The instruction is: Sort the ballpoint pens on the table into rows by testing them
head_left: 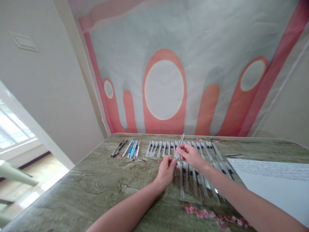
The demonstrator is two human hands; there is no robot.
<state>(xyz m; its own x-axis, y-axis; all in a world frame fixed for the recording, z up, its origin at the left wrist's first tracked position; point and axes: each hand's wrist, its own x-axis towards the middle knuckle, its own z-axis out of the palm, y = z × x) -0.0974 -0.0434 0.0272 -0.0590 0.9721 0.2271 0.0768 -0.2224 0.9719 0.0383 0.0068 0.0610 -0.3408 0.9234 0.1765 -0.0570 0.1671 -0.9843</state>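
Note:
My right hand (pixel 192 156) pinches a slim translucent pen (pixel 181 140) that slants upward to the right. At the pen's lower end, the fingers of my left hand (pixel 166 170) are closed around its tip; the tip itself is hidden. Behind my hands stretches a row of clear pens (pixel 158 149) with pale ends, laid side by side. Nearer to me, partly under my right forearm, lies a second row of clear pens (pixel 195 182) with dark parts inside.
Black pens (pixel 118 149) and several blue, teal and pink pens (pixel 131 149) lie at the back left of the wood-patterned table (pixel 101 190). A white sheet of paper (pixel 277 190) with writing along its top lies at the right. A patterned covering (pixel 193 42) hangs behind.

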